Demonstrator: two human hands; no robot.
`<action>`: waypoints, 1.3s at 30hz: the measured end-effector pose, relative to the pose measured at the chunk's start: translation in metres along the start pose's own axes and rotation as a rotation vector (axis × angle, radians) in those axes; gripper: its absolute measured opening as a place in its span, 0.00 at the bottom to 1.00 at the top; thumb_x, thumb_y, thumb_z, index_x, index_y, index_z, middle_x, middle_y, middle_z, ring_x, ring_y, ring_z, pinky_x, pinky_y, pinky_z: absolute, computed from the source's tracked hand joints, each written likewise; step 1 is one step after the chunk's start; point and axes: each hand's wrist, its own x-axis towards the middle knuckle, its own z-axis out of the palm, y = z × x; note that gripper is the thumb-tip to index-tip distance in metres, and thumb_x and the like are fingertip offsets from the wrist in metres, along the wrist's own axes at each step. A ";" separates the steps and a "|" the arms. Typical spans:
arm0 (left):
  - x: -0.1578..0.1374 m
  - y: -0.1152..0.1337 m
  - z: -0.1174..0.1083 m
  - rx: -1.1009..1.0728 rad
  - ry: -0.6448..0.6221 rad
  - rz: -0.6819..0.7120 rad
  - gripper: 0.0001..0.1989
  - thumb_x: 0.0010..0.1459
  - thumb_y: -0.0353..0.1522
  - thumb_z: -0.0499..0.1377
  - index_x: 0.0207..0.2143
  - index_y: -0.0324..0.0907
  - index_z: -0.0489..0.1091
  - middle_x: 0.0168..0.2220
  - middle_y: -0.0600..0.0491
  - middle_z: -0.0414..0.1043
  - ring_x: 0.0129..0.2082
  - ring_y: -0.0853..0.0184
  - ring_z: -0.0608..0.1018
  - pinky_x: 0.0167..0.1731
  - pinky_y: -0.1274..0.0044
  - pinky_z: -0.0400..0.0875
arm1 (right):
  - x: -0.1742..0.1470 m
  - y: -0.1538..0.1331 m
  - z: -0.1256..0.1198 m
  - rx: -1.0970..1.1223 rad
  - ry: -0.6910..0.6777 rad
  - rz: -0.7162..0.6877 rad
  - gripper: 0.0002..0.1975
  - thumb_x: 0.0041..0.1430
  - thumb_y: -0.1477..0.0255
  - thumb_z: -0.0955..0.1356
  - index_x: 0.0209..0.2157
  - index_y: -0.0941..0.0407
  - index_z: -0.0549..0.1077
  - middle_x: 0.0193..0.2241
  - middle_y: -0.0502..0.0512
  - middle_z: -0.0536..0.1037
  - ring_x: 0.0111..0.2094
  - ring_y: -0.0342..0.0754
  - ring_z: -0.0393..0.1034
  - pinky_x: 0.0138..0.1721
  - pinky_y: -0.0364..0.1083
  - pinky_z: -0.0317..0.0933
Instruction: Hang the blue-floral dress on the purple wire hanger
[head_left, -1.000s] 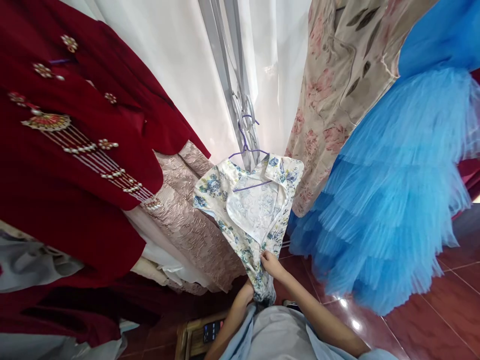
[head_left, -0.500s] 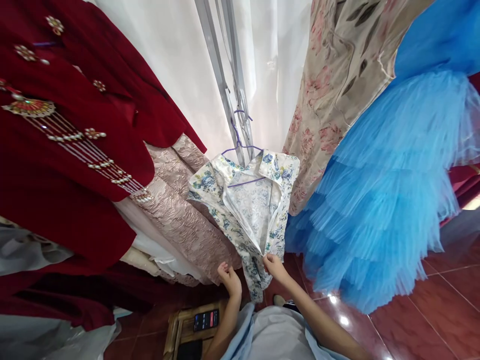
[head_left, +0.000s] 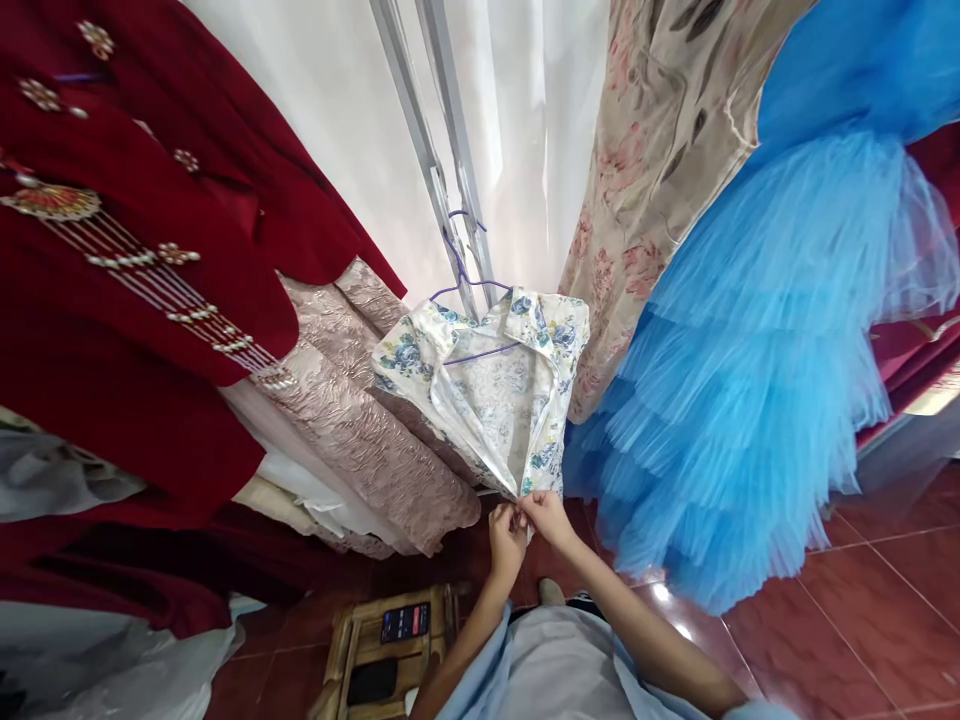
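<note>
A white dress with blue flowers [head_left: 491, 395] hangs on a purple hanger [head_left: 465, 290] from a grey metal rack post [head_left: 431, 150]. Its opening gapes and shows the pale lining. My left hand [head_left: 506, 535] and my right hand [head_left: 546, 515] meet at the bottom of that opening, each pinching the fabric edge there. The lower part of the dress is hidden behind my hands and arms.
A red embroidered garment [head_left: 142, 270] and a beige brocade dress [head_left: 352, 400] hang on the left. A floral beige dress [head_left: 645, 170] and a blue tulle dress [head_left: 757, 350] hang on the right. A wooden stool [head_left: 375, 640] with a phone [head_left: 405, 622] stands on the red tile floor.
My left hand rose from below the dress hem and came to the opening beside my right hand. Both hands now pinch the fabric together, a little higher than before.
</note>
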 end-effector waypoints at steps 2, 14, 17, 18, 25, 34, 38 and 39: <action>-0.001 0.000 -0.001 0.011 0.001 0.006 0.06 0.58 0.31 0.57 0.28 0.41 0.71 0.29 0.50 0.73 0.33 0.62 0.74 0.38 0.72 0.67 | 0.011 -0.027 0.004 0.015 0.018 -0.024 0.16 0.51 0.61 0.68 0.18 0.57 0.71 0.13 0.51 0.73 0.12 0.39 0.56 0.15 0.40 0.50; -0.005 -0.022 -0.021 0.050 -0.221 -0.015 0.14 0.58 0.37 0.59 0.21 0.41 0.69 0.27 0.50 0.71 0.34 0.60 0.74 0.40 0.70 0.67 | 0.084 -0.283 0.037 0.161 0.152 -0.594 0.17 0.51 0.58 0.71 0.23 0.59 0.74 0.16 0.50 0.74 0.14 0.37 0.55 0.15 0.39 0.50; -0.011 -0.028 -0.032 -0.028 -0.269 0.037 0.16 0.58 0.39 0.59 0.20 0.41 0.69 0.27 0.49 0.71 0.33 0.60 0.75 0.38 0.69 0.67 | 0.096 -0.309 0.039 0.155 0.204 -0.624 0.17 0.53 0.58 0.71 0.23 0.59 0.73 0.16 0.50 0.73 0.14 0.37 0.54 0.15 0.39 0.49; -0.012 -0.031 -0.036 -0.045 -0.276 0.041 0.17 0.59 0.39 0.59 0.21 0.41 0.70 0.27 0.49 0.71 0.33 0.60 0.75 0.38 0.69 0.67 | 0.099 -0.313 0.040 0.143 0.210 -0.621 0.17 0.54 0.58 0.71 0.23 0.59 0.73 0.16 0.50 0.73 0.14 0.37 0.55 0.16 0.39 0.49; 0.034 -0.024 -0.084 -0.163 -0.172 0.100 0.13 0.65 0.39 0.55 0.36 0.41 0.74 0.39 0.46 0.75 0.44 0.58 0.77 0.48 0.66 0.71 | 0.082 -0.306 0.039 0.066 0.137 -0.624 0.17 0.56 0.58 0.71 0.27 0.58 0.73 0.16 0.47 0.71 0.14 0.38 0.58 0.16 0.39 0.50; 0.241 0.163 -0.200 0.009 0.210 0.818 0.16 0.70 0.31 0.48 0.55 0.42 0.69 0.52 0.43 0.73 0.57 0.59 0.73 0.59 0.64 0.66 | 0.063 -0.285 0.042 -0.008 0.163 -0.728 0.10 0.57 0.65 0.69 0.29 0.57 0.70 0.15 0.45 0.70 0.16 0.40 0.61 0.19 0.39 0.55; 0.294 0.205 -0.214 0.246 -0.011 1.037 0.15 0.69 0.29 0.49 0.53 0.42 0.71 0.52 0.47 0.74 0.60 0.58 0.70 0.65 0.61 0.57 | 0.059 -0.282 0.035 -0.033 0.184 -0.754 0.12 0.56 0.62 0.70 0.29 0.57 0.71 0.15 0.46 0.70 0.17 0.40 0.63 0.20 0.39 0.56; 0.301 0.207 -0.212 0.275 -0.039 1.049 0.13 0.69 0.30 0.50 0.49 0.42 0.72 0.48 0.47 0.76 0.56 0.58 0.73 0.65 0.61 0.57 | 0.059 -0.282 0.034 -0.046 0.185 -0.752 0.13 0.56 0.62 0.70 0.28 0.57 0.71 0.15 0.46 0.71 0.16 0.40 0.62 0.20 0.39 0.55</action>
